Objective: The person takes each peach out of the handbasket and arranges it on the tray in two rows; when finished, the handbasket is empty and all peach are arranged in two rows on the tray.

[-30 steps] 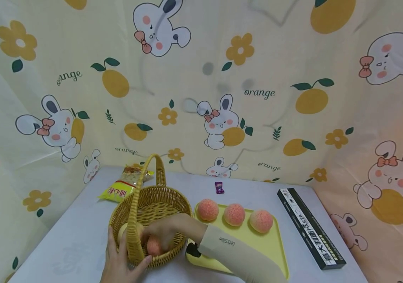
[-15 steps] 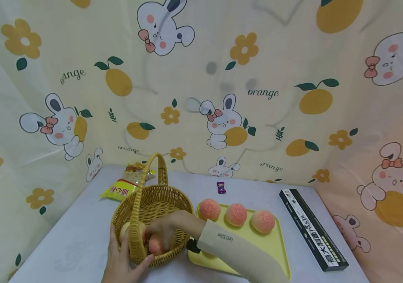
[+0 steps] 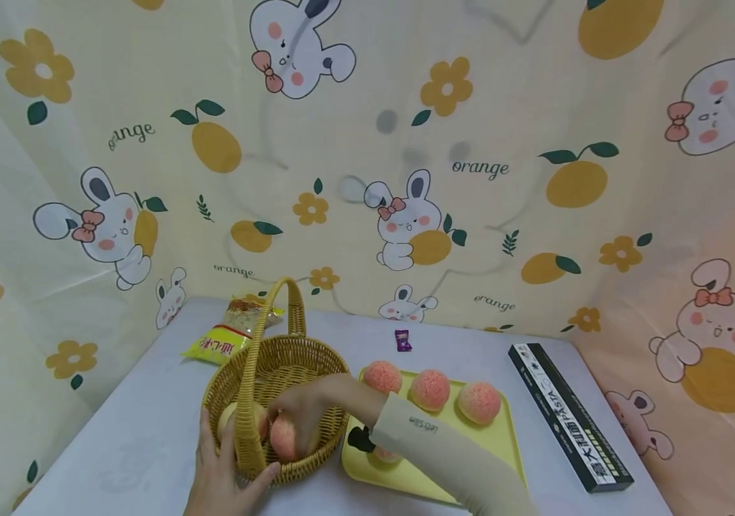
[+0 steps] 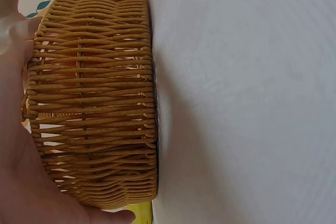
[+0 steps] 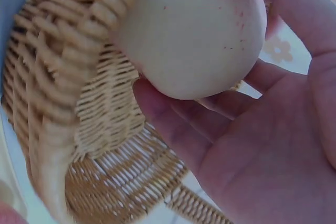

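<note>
The wicker basket (image 3: 303, 347), with a tall arched handle, stands left of the table's middle. My left hand (image 3: 222, 469) holds its near-left rim, thumb along the near side and fingers by the handle's base. In the left wrist view that hand (image 4: 23, 166) spans the woven wall. Inside the basket, my right hand (image 3: 303, 412) grips a pink peach (image 3: 284, 436). The right wrist view shows its pale, pink-flecked underside (image 5: 194, 40) between thumb and fingers, close by the woven rim. Another pale round fruit (image 3: 228, 417) lies in the basket, partly hidden by the handle.
A yellow tray (image 3: 503, 451) right of the basket bears several pink peaches (image 3: 430, 389), one mostly covered by my right sleeve (image 3: 432, 444). A yellow food bag (image 3: 219, 344) lies behind the basket, a purple wrapped sweet (image 3: 402, 340) at the back, a black pasta box (image 3: 570, 416) at right.
My right hand has shifted up slightly, and more of the gripped peach shows. The right sleeve has moved, baring part of a peach on the tray. My left hand stays on the basket.
</note>
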### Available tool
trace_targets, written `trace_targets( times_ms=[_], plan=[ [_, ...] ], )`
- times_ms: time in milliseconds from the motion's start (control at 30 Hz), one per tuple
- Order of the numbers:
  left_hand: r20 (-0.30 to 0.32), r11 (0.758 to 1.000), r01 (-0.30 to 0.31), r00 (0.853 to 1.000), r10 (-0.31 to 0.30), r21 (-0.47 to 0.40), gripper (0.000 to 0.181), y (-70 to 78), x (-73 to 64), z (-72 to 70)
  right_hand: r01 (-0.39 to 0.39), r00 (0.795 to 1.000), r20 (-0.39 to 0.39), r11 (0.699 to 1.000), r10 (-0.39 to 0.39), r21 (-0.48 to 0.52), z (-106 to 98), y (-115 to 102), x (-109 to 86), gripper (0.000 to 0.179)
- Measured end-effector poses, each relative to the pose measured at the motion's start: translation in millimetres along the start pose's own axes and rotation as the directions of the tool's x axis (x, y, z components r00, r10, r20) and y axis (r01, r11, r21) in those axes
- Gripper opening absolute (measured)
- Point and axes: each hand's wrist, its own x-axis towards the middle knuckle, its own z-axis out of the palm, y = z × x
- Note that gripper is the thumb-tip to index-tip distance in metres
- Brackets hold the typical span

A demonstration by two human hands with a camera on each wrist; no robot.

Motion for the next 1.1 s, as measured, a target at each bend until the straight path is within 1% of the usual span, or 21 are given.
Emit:
trace_targets(
  times_ms=[133,200,267,333,400,533,567,633,800,900,1033,1100],
  plan=[
    [0.02,1.0,0.02,1.0,-0.02,0.007,0.115,1.5,-1.3,-1.2,0.005,0.997,-0.071,1.0,-0.005,-0.006,-5,6,-11.6,0.066],
    [0.031,1.0,0.027,0.999,-0.027,0.009,0.116,2.3,-1.5,-1.3,0.018,0.993,-0.114,1.0,-0.016,0.018,-7,10,-19.0,0.067],
    [0.038,0.999,0.033,0.999,-0.034,0.012,0.116,2.6,-1.2,-1.4,0.05,0.985,-0.169,0.998,-0.041,0.044,-9,15,-27.0,0.064],
    [0.045,0.999,0.043,0.998,-0.044,0.014,0.117,2.9,-1.1,-1.6,0.085,0.97,-0.235,0.994,-0.067,0.07,-9,20,-35.4,0.061],
    [0.041,0.999,0.046,0.998,-0.046,0.014,0.117,2.9,-1.3,-2.0,0.116,0.951,-0.299,0.986,-0.076,0.12,-8,26,-44.0,0.059],
    [0.034,0.999,0.046,0.998,-0.046,0.017,0.117,2.8,-0.5,-1.8,0.162,0.912,-0.408,0.957,-0.052,0.24,-4,38,-62.2,0.06],
    [0.031,0.999,0.044,0.999,-0.044,0.019,0.117,2.9,-0.6,-1.6,0.173,0.904,-0.426,0.947,-0.043,0.272,-3,42,-66.3,0.06],
    [0.028,0.999,0.044,0.999,-0.044,0.021,0.118,2.8,-0.4,-1.1,0.189,0.888,-0.458,0.934,-0.031,0.304,1,47,-74.4,0.061],
    [0.027,0.998,0.049,0.998,-0.05,0.024,0.118,2.5,-0.7,-0.2,0.22,0.857,-0.516,0.913,-0.012,0.344,12,61,-93.7,0.062],
    [0.033,0.998,0.054,0.998,-0.054,0.024,0.119,2.1,0.1,-0.1,0.245,0.841,-0.542,0.882,0.013,0.402,21,69,-106.1,0.061],
    [0.038,0.998,0.055,0.998,-0.055,0.021,0.119,2.8,0.1,-0.6,0.279,0.826,-0.561,0.818,0.064,0.504,34,78,-121.1,0.06],
    [0.039,0.998,0.054,0.998,-0.055,0.023,0.118,3.5,-0.2,-0.7,0.299,0.813,-0.577,0.798,0.074,0.524,41,82,-127.7,0.059]
  ],
)
